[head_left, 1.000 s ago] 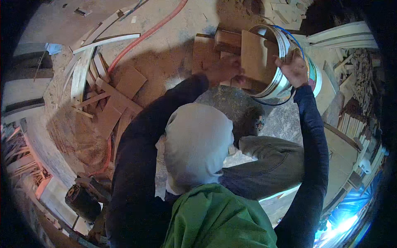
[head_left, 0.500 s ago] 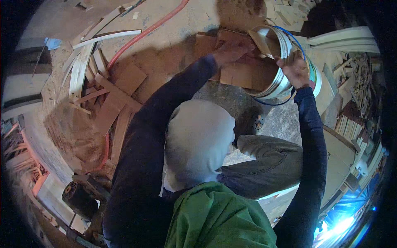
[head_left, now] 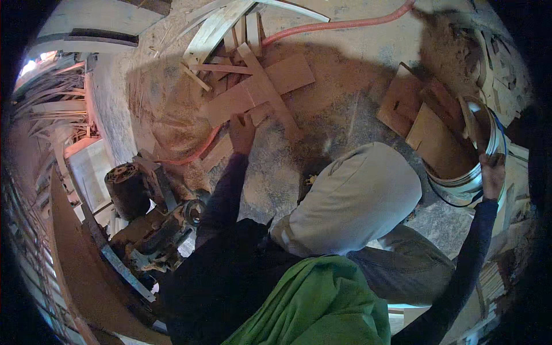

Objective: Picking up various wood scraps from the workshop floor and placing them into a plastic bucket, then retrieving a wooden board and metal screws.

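My left hand point(head_left: 242, 135) reaches to the near edge of a flat brown board point(head_left: 230, 103) on the floor, its fingers closed at that edge. A long narrow strip point(head_left: 267, 89) and a second brown board point(head_left: 292, 75) lie with it in a loose pile. Far to the right, my right hand point(head_left: 493, 172) grips the rim of a white bucket point(head_left: 460, 183), which lies tilted on its side. Brown board pieces point(head_left: 434, 135) stick out of the bucket's mouth, and another brown board point(head_left: 398, 103) rests beside them.
A red hose point(head_left: 339, 25) runs across the floor behind the pile. Pale wood strips point(head_left: 221, 29) lie at its far left. A dusty motor-driven machine point(head_left: 129, 190) stands close to my left arm. Wood scraps point(head_left: 506, 80) are heaped along the right side.
My left hand has left the bucket's mouth and swung left to the board pile. My right hand stays on the bucket's rim. The view has turned left.
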`<action>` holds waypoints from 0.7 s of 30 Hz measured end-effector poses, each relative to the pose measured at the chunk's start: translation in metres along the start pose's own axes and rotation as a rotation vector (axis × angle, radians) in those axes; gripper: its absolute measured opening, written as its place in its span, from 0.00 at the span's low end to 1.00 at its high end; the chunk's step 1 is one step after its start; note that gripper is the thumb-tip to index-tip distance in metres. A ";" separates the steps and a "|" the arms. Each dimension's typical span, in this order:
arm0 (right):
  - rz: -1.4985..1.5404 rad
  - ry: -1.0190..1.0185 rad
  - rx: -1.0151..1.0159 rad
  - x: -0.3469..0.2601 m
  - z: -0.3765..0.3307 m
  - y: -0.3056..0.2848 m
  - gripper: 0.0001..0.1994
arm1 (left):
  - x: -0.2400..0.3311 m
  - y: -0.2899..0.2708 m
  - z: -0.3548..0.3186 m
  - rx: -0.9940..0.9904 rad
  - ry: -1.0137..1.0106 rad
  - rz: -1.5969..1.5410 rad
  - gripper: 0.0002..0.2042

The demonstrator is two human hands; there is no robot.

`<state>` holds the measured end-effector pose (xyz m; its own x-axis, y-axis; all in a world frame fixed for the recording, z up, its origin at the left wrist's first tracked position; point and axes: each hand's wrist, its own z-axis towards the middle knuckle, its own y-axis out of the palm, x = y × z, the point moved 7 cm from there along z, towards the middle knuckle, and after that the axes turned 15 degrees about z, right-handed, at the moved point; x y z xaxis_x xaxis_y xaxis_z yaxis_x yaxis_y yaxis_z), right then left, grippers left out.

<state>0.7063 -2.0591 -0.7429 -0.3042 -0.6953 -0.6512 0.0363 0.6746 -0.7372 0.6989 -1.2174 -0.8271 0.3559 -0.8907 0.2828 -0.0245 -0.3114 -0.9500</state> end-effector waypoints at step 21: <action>0.285 -0.104 0.081 -0.104 -0.021 0.023 0.17 | 0.152 0.095 -0.074 -0.460 0.448 0.202 0.14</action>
<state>0.7190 -1.9659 -0.6881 -0.1715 -0.5053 -0.8457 0.1835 0.8270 -0.5314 0.6819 -1.4065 -0.8648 -0.1170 -0.9668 0.2273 -0.4805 -0.1452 -0.8649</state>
